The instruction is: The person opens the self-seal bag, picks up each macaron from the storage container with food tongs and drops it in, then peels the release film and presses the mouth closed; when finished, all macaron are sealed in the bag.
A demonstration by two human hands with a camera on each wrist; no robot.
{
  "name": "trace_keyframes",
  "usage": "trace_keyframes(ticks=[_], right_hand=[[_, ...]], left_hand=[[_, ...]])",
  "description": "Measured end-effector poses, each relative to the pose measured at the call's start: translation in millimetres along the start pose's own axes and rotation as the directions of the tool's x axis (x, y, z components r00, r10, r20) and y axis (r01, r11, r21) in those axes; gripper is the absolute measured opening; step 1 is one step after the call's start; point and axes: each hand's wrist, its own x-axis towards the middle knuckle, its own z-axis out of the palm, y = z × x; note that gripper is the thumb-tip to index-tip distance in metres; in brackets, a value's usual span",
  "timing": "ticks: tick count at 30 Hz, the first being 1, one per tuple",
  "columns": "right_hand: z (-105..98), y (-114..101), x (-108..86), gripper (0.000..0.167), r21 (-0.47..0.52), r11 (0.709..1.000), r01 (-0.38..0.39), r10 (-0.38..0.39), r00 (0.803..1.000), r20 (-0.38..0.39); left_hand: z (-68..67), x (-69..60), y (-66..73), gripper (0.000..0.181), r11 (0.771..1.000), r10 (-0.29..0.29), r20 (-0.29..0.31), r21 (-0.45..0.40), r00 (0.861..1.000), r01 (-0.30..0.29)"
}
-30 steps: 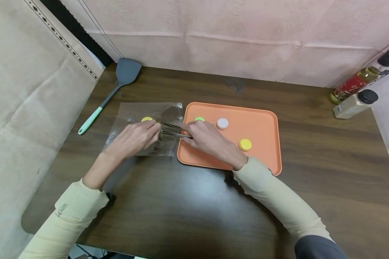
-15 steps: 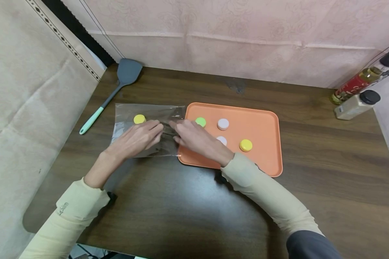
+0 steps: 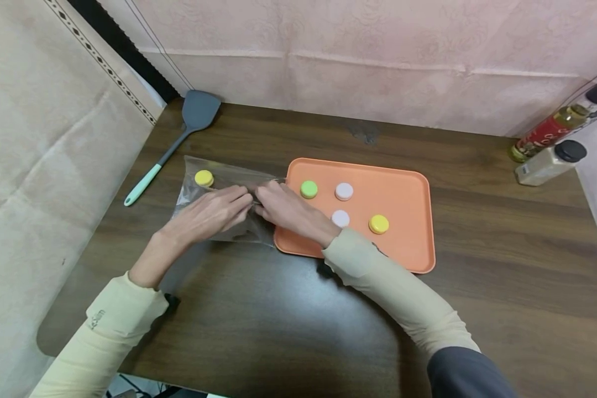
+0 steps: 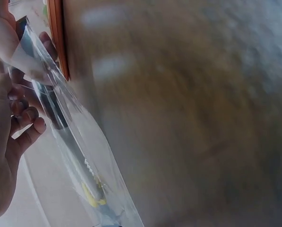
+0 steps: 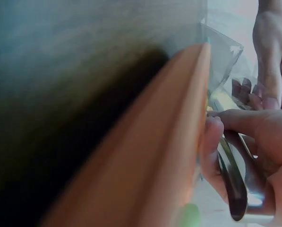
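Observation:
Near the table's middle, my left hand [image 3: 211, 213] pinches the mouth of a clear plastic bag [image 3: 234, 172]. My right hand [image 3: 288, 207], over the left edge of the orange tray [image 3: 405, 213], grips metal tongs [image 5: 233, 177]. In the left wrist view the tongs [image 4: 74, 151] reach inside the bag, their toothed end by a yellow macaron [image 4: 92, 193]. The head view shows that yellow macaron [image 3: 204, 178] at the bag's far-left part; whether the tongs touch it I cannot tell. On the tray sit a green macaron [image 3: 308, 189], two white macarons [image 3: 344, 191] and another yellow macaron [image 3: 378, 224].
A grey spatula [image 3: 199, 110] with a mint handle lies at the back left. An oil bottle [image 3: 544, 132] and a black-capped jar [image 3: 542, 166] stand at the back right. Cloth [image 3: 368, 66] hangs behind the table.
My right hand has moved left, close to the left hand, pushing the tongs deeper into the bag. The yellow macaron has shifted left inside it. The left hand has stayed nearly still.

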Motion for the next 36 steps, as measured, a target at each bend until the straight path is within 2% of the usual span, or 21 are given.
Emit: trace_keyframes(ticks=[3, 7, 10, 12, 14, 17, 18, 20, 23, 25, 27, 30, 32, 34, 36], right_hand=[[-0.3, -4.2, 1.7, 0.018, 0.023, 1.000, -0.015, 0.015, 1.000, 0.002], [28.7, 19.6, 22.0, 0.013, 0.023, 0.999, -0.029, 0.029, 1.000, 0.004], [29.8, 20.4, 25.4, 0.010, 0.034, 0.998, -0.055, 0.054, 0.998, 0.021], [14.9, 6.3, 17.6, 0.011, 0.035, 0.996, -0.080, 0.079, 0.996, 0.033], [1.5, -5.3, 10.2, 0.016, 0.030, 0.995, -0.092, 0.091, 0.995, 0.049], [-0.7, -7.0, 9.0, 0.029, 0.010, 0.996, -0.093, 0.093, 0.994, 0.064], [5.9, -0.8, 12.7, 0.033, 0.008, 0.996, -0.090, 0.090, 0.994, 0.064], [5.6, -0.7, 12.3, 0.039, 0.000, 0.997, -0.080, 0.080, 0.994, 0.072], [4.2, -0.4, 11.7, 0.035, -0.030, 0.997, -0.072, 0.074, 0.995, 0.068], [-3.4, -4.6, 7.9, 0.035, -0.046, 0.996, -0.078, 0.082, 0.993, 0.083], [5.9, 8.5, 12.9, 0.037, -0.050, 0.996, -0.076, 0.080, 0.994, 0.079], [11.9, 23.9, 13.1, 0.047, -0.035, 0.996, -0.086, 0.089, 0.990, 0.108], [8.2, 29.7, 3.6, 0.052, -0.022, 0.997, -0.077, 0.079, 0.990, 0.119], [-12.1, 22.5, -17.8, 0.051, -0.029, 0.997, -0.074, 0.077, 0.986, 0.146], [-29.2, 20.5, -42.4, 0.048, -0.025, 0.999, -0.045, 0.048, 0.989, 0.141]], left_hand=[[-0.1, -0.7, -0.9, 0.009, 1.000, 0.006, -0.003, -0.005, 1.000, -0.006], [-1.2, -1.3, -1.0, 0.009, 0.999, -0.017, 0.007, -0.036, 1.000, 0.017], [-2.6, -2.4, -1.9, 0.009, 0.986, -0.096, 0.048, -0.130, 0.994, 0.101], [-3.5, -4.0, -4.6, 0.009, 0.964, -0.168, 0.065, -0.196, 0.984, 0.178], [-4.1, -6.6, -9.4, 0.019, 0.941, -0.233, 0.053, -0.239, 0.971, 0.239], [-4.7, -10.0, -18.5, 0.044, 0.940, -0.277, -0.004, -0.209, 0.961, 0.270], [-4.7, -11.1, -21.5, 0.049, 0.947, -0.278, -0.024, -0.177, 0.960, 0.270], [-4.5, -12.6, -26.6, 0.051, 0.960, -0.262, -0.060, -0.117, 0.963, 0.254], [-3.9, -12.9, -31.8, 0.034, 0.973, -0.227, -0.104, -0.062, 0.968, 0.221], [-3.4, -12.0, -33.5, 0.019, 0.977, -0.209, -0.124, -0.057, 0.970, 0.203], [-2.5, -10.6, -34.7, 0.010, 0.978, -0.207, -0.137, -0.060, 0.969, 0.200], [-1.1, -8.5, -35.8, 0.008, 0.976, -0.217, -0.147, -0.057, 0.965, 0.210], [-0.8, -7.3, -36.1, 0.007, 0.973, -0.228, -0.147, -0.058, 0.962, 0.222], [-1.1, -6.5, -36.5, 0.005, 0.969, -0.246, -0.139, -0.071, 0.959, 0.238], [-2.3, -5.7, -36.8, 0.003, 0.962, -0.267, -0.126, -0.089, 0.956, 0.257]])
